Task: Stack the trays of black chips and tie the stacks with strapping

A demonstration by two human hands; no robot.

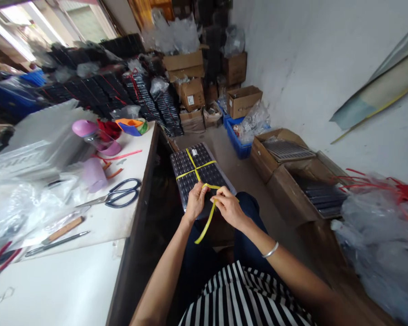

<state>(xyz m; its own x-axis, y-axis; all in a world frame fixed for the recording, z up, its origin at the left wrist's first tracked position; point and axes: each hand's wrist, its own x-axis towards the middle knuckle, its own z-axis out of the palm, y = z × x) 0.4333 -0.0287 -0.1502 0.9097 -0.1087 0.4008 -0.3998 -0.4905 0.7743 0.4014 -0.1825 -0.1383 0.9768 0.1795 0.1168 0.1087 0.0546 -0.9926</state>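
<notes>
On my lap, between my knees, rests a stack of black trays (182, 187) under a clear cover, with a small white label on top. A yellow strap (188, 171) crosses over it in both directions. My left hand (196, 199) pinches the strap at the near edge of the stack. Just to its right, my right hand (228, 206) grips the same strap with fingers closed, and a loose yellow end hangs below between my hands.
The white table (120, 226) on my left holds scissors (124, 194), a wood-handled knife (64, 229), red-handled pliers (2, 260) and plastic bags. Open cardboard boxes (279, 179) and a blue crate (240, 142) stand to my right. Stacked black trays (168, 106) fill the back.
</notes>
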